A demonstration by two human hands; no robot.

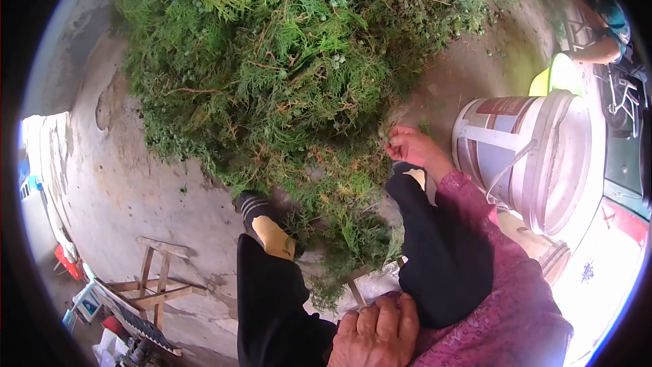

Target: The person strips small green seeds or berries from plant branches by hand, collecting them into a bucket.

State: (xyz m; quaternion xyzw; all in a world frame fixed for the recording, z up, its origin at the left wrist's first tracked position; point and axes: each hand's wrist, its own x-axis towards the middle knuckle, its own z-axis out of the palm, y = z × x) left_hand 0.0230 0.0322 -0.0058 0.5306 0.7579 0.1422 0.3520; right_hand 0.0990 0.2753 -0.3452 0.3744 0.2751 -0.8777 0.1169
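A large heap of green conifer branches (292, 75) with pale bluish cones covers the floor in front of me. At the right edge of the heap is my right hand (418, 148), its fingers pinched together beside the foliage; what they hold, if anything, is too small to name. My left hand (377, 331) rests low in the view between my knees, fingers curled over, with dark cloth at its fingertips. Whatever lies beneath its palm is hidden. Loose sprigs (353, 231) lie between my feet.
A white bucket (499, 146) stands right of my right hand, with a yellow-green object (560, 75) behind it. Another person's arm (598, 49) shows at the upper right, near a bicycle or similar vehicle. A wooden stool (163, 278) is at the lower left.
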